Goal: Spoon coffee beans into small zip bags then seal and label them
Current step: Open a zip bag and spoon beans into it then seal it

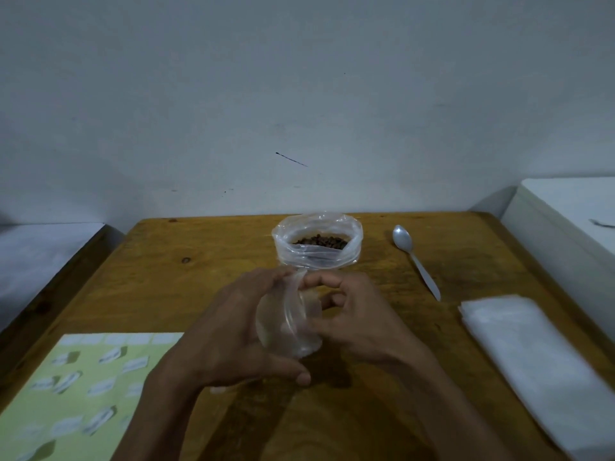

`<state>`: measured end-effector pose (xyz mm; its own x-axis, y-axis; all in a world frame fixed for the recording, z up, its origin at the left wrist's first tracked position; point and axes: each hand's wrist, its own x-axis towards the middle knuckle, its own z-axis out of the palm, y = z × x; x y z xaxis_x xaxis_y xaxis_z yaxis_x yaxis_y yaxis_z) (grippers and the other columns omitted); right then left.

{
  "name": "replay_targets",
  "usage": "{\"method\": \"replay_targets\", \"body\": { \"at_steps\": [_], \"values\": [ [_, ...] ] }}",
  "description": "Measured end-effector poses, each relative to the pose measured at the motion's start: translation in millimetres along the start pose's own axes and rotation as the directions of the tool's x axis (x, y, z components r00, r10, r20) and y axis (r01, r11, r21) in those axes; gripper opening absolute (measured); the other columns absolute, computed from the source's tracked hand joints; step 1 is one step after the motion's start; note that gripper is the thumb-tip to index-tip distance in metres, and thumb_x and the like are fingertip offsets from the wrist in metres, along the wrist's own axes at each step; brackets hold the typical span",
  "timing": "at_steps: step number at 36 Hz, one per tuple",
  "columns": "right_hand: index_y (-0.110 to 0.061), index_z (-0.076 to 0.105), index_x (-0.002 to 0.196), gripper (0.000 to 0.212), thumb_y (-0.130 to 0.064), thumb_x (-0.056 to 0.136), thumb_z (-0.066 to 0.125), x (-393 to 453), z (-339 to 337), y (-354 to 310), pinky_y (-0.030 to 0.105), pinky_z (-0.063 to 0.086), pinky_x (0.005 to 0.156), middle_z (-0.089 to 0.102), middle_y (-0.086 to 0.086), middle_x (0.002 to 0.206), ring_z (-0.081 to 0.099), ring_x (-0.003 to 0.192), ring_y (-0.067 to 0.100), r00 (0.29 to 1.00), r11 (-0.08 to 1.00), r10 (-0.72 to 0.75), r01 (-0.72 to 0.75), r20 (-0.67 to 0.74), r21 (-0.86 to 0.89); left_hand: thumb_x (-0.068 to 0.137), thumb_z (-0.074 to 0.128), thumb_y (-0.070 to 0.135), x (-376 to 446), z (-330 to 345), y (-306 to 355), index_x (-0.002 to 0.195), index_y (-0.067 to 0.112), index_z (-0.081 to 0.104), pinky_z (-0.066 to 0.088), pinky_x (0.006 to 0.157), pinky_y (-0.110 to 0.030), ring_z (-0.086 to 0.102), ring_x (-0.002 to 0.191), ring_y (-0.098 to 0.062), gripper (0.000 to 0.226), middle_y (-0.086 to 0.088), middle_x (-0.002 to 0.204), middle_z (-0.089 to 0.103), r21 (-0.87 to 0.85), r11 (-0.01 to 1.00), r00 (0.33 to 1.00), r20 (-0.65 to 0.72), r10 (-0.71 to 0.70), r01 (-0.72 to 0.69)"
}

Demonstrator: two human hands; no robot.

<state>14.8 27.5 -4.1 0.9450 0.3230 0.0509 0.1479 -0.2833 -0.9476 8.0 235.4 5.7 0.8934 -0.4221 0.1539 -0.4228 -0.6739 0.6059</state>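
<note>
Two hands, left (pixel 233 327) and right (pixel 352 314), pinch one small zip bag (pixel 286 324); one spoon (pixel 416 257), one bean bag (pixel 316 241).

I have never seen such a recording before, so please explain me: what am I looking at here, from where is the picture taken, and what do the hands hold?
There is no machine here. A camera on a person's head looks forward and down at a wooden table. The left hand and right hand together hold one small clear zip bag, which looks empty. Behind it stands an open plastic bag of coffee beans. A metal spoon lies untouched to the right, beside a stack of empty bags. A sheet of labels lies at the left.
</note>
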Motion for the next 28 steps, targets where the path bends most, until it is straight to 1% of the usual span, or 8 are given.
{"method": "replay_targets", "body": {
  "at_steps": [4,7,11,14,16,18,21,28],
  "values": [
    [-0.024,0.072,0.113,0.037,-0.009,0.08,0.08,0,-1,0,0.039,0.063,0.077,0.071,-0.014,0.112,0.07,0.093,0.008,1.0,1.0,-0.005,0.005,-0.01,-0.008,0.046,0.082,0.071,4,8,-4,0.134,0.045,0.045,0.052,0.094,-0.027,0.05,0.12,0.006,0.099,0.028,0.131,0.051,-0.008,1.0,0.998,-0.055,-0.024,0.023],
    [-0.029,0.075,0.104,0.023,-0.021,0.082,0.08,-3,-8,-2,0.029,0.061,0.078,0.072,-0.019,0.106,0.068,0.091,0.002,0.998,1.0,0.005,-0.005,-0.068,0.007,0.046,0.079,0.071,7,11,-3,0.125,0.046,0.048,0.053,0.082,-0.02,0.054,0.112,0.009,0.089,0.029,0.12,0.057,-0.044,0.998,0.995,-0.091,-0.046,0.042],
    [-0.029,0.073,0.097,0.008,-0.031,0.089,0.073,5,-36,8,0.016,0.054,0.067,0.072,-0.017,0.092,0.067,0.084,-0.001,0.926,0.965,0.066,-0.155,-0.373,-0.212,0.041,0.077,0.076,7,12,-10,0.125,0.039,0.054,0.05,0.079,-0.021,0.057,0.108,0.001,0.095,0.026,0.12,0.058,-0.067,0.993,0.986,-0.135,-0.101,0.093],
    [-0.024,0.07,0.105,0.015,-0.031,0.096,0.06,15,-64,25,0.039,0.055,0.082,0.071,-0.003,0.096,0.066,0.092,0.018,0.791,0.697,0.07,-0.475,-0.608,-0.538,0.038,0.082,0.075,9,11,-13,0.127,0.032,0.055,0.046,0.077,-0.017,0.056,0.108,-0.003,0.102,0.023,0.119,0.058,-0.077,0.989,0.974,-0.183,-0.135,0.123],
    [-0.022,0.07,0.103,0.019,-0.032,0.094,0.057,18,-79,35,0.045,0.047,0.093,0.07,0.002,0.1,0.062,0.102,0.028,0.717,0.513,0.076,-0.624,-0.693,-0.59,0.038,0.084,0.068,11,12,-11,0.124,0.036,0.054,0.041,0.075,-0.012,0.054,0.107,-0.003,0.097,0.028,0.114,0.056,-0.082,0.986,0.966,-0.204,-0.157,0.143],
    [-0.021,0.069,0.102,0.024,-0.038,0.093,0.055,22,-87,43,0.045,0.039,0.096,0.068,0.004,0.108,0.057,0.112,0.031,0.69,0.424,0.131,-0.688,-0.712,-0.589,0.039,0.085,0.061,14,13,-10,0.128,0.033,0.054,0.038,0.073,-0.009,0.052,0.109,-0.004,0.098,0.024,0.117,0.057,-0.078,0.983,0.96,-0.217,-0.177,0.164],
    [-0.021,0.067,0.107,0.028,-0.043,0.093,0.055,25,-90,52,0.046,0.035,0.098,0.066,0.006,0.115,0.055,0.116,0.031,0.673,0.395,0.193,-0.719,-0.714,-0.571,0.04,0.088,0.056,18,17,-10,0.135,0.029,0.052,0.037,0.072,-0.011,0.049,0.11,-0.005,0.105,0.016,0.123,0.056,-0.086,0.975,0.949,-0.227,-0.217,0.203],
    [-0.021,0.065,0.104,0.019,-0.034,0.095,0.055,28,-88,61,0.047,0.038,0.1,0.068,0.007,0.112,0.06,0.11,0.031,0.624,0.443,0.21,-0.747,-0.752,-0.496,0.04,0.089,0.056,27,19,-8,0.14,0.025,0.05,0.041,0.077,-0.021,0.049,0.11,-0.006,0.111,0.008,0.131,0.059,-0.116,0.965,0.939,-0.229,-0.258,0.236]
  ]
}}
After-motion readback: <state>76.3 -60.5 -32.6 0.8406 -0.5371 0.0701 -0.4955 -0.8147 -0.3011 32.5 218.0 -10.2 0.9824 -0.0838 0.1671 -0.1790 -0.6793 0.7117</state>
